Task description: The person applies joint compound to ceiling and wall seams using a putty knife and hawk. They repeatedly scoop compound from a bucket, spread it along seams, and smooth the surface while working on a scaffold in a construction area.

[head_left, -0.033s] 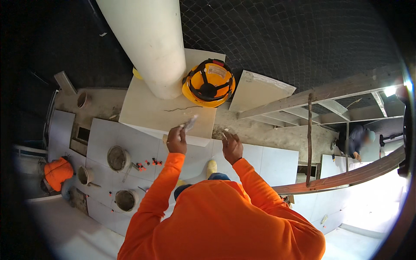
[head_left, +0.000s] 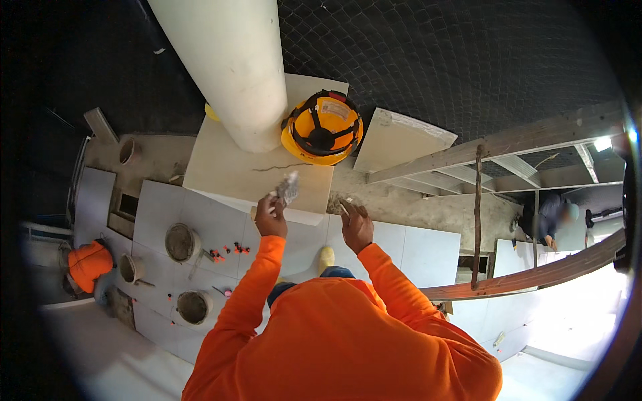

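On the tiled floor (head_left: 157,207), a round bucket (head_left: 196,246) holds grey material. Right of it, the left hand (head_left: 271,217) pinches a crumpled packet (head_left: 287,189) above the near edge of a beige slab (head_left: 224,175). An upturned yellow hard hat (head_left: 304,150) sits by the slab's right edge, toward the far corner. Beyond the near right corner, the right hand's grip (head_left: 358,224) pinches a small pale piece (head_left: 345,206), too small to identify.
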`<act>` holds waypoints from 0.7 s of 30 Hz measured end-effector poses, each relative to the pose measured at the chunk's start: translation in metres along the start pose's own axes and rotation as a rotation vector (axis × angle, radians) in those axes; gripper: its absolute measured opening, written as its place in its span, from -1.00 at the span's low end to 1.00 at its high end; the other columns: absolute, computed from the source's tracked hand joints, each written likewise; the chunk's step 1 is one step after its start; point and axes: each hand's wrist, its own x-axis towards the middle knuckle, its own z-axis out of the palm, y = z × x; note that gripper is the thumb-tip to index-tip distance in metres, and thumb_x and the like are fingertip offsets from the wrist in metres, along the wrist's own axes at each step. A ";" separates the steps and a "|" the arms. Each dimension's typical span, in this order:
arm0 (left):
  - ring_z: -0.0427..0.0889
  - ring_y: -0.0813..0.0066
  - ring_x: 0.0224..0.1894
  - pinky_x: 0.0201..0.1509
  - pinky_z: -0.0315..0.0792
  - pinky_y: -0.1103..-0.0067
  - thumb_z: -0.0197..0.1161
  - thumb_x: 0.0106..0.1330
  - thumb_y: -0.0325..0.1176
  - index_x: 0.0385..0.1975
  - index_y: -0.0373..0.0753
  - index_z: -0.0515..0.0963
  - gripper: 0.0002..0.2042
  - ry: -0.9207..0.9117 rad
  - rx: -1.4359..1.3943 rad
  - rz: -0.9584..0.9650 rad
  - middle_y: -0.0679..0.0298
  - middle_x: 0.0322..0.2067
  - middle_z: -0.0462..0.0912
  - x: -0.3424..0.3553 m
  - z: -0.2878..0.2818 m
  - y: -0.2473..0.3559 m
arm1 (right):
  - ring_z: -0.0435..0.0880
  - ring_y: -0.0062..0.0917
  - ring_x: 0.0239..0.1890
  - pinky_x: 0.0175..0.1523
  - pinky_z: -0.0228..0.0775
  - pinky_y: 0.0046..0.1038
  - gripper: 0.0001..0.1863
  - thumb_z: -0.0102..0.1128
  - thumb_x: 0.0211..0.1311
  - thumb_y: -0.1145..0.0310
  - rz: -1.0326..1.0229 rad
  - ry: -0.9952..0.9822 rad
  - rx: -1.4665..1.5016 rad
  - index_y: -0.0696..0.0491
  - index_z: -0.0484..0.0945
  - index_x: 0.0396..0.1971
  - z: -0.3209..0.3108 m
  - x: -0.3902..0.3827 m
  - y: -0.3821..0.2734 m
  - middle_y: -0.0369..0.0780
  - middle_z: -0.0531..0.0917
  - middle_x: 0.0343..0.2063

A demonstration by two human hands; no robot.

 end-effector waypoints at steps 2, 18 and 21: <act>0.68 0.26 -0.12 -0.10 0.65 0.41 0.29 0.34 -0.53 0.16 -0.30 0.40 -0.60 0.124 -0.403 -0.508 0.15 -0.15 0.67 -0.012 0.013 0.001 | 0.61 -0.13 -0.09 0.08 0.44 -0.18 -0.58 0.14 0.25 0.45 -0.085 -0.072 -0.039 -0.03 0.58 0.14 0.002 0.008 -0.004 -0.13 0.70 -0.08; 0.66 0.36 -0.09 -0.15 0.56 0.45 0.46 0.26 -0.16 0.09 -0.29 0.47 -0.49 -0.152 -0.652 -1.129 0.16 -0.13 0.71 -0.020 0.032 -0.041 | 0.52 -0.31 0.13 0.19 0.34 -0.09 -0.49 0.08 0.31 0.34 -0.366 -0.546 -0.624 0.02 0.43 0.28 0.059 0.016 -0.062 -0.20 0.57 0.16; 0.62 0.24 0.05 0.04 0.52 0.30 0.39 0.29 -0.26 0.07 -0.25 0.49 -0.59 -0.217 -0.206 -0.605 0.14 0.01 0.66 -0.023 0.018 -0.047 | 0.51 -0.30 0.14 0.20 0.34 -0.11 -0.48 0.08 0.31 0.34 -0.341 -0.592 -0.643 0.03 0.42 0.28 0.064 0.019 -0.066 -0.19 0.56 0.17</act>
